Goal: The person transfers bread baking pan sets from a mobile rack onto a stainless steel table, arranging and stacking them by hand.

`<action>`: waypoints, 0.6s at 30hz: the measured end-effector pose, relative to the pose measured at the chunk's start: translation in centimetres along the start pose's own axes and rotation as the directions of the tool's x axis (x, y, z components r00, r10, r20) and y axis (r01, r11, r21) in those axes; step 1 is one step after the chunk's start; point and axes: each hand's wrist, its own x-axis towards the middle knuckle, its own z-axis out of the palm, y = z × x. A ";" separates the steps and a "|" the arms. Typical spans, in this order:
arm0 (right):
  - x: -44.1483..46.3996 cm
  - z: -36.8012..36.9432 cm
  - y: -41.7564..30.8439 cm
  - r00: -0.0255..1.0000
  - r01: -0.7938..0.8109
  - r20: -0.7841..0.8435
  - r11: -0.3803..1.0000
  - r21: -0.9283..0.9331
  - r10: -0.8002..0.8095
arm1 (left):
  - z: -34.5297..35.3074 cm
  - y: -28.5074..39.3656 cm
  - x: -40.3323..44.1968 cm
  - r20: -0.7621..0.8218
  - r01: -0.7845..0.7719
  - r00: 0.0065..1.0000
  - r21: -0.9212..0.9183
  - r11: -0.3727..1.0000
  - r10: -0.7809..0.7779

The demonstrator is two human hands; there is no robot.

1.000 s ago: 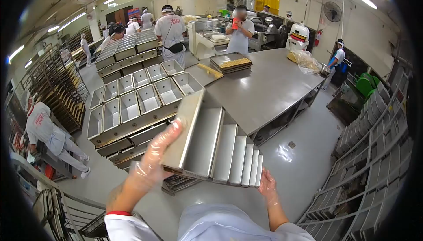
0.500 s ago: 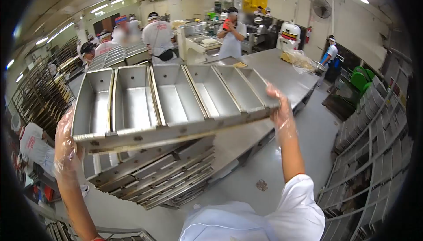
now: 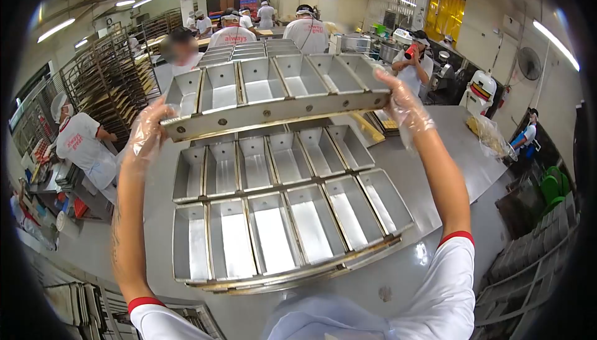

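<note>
A strapped row of metal loaf pans (image 3: 267, 113) is held up level between my two gloved hands, its open tops facing up. At its left end, my left hand (image 3: 148, 130) grips the rim with bent fingers. My right hand (image 3: 403, 105) holds the right end, fingers over the edge. Both hands wear clear plastic gloves. Below and nearer to me lies a stack of similar pans (image 3: 289, 231), two rows showing on top. Behind the held row, more strapped pans (image 3: 249, 51) stand stacked.
A large metal table (image 3: 457, 147) extends to the right. Tall tray racks (image 3: 109, 72) are at the left, and a pan rack (image 3: 528, 271) stands at the lower right. One co-worker (image 3: 84, 144) stands left; another person (image 3: 413, 66) holds a red object near the back.
The held pans went from steeply tilted to level and moved away from me, over the stack. My right hand now grips their right end. The camera view has turned left.
</note>
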 end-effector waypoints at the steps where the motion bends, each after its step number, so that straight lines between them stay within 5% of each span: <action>1: 0.8 0.6 0.8 1.000 -0.007 -0.028 0.995 -0.100 0.004 | -0.6 -1.4 1.5 0.056 0.004 0.998 -0.028 1.000 -0.002; 3: 2.2 1.8 2.1 0.999 0.020 -0.038 0.969 -0.247 -0.030 | -2.8 -5.3 4.4 0.087 0.042 0.995 -0.027 0.999 -0.039; 4: 2.5 2.7 2.5 0.998 0.053 -0.018 0.954 -0.294 -0.061 | -2.5 -4.6 4.0 0.068 0.071 0.995 0.112 0.991 -0.079; 6: 3.1 3.8 2.7 0.999 0.035 0.048 0.913 -0.406 -0.017 | -4.0 -6.3 5.8 0.208 -0.239 0.965 0.453 0.859 0.159; 9: 3.4 5.5 2.2 0.990 -0.143 -0.086 0.793 -0.592 0.114 | -4.3 -9.6 7.8 0.209 -0.211 0.970 0.456 0.865 0.126; 15: 9.8 3.2 8.0 0.998 0.021 0.065 0.769 -0.639 0.027 | -5.4 -14.3 10.7 0.104 0.063 0.990 0.277 0.959 -0.095; 18: 10.6 2.1 10.0 0.990 0.040 0.125 0.748 -0.663 0.058 | -6.7 -15.4 11.1 0.195 0.141 0.959 0.302 0.943 -0.206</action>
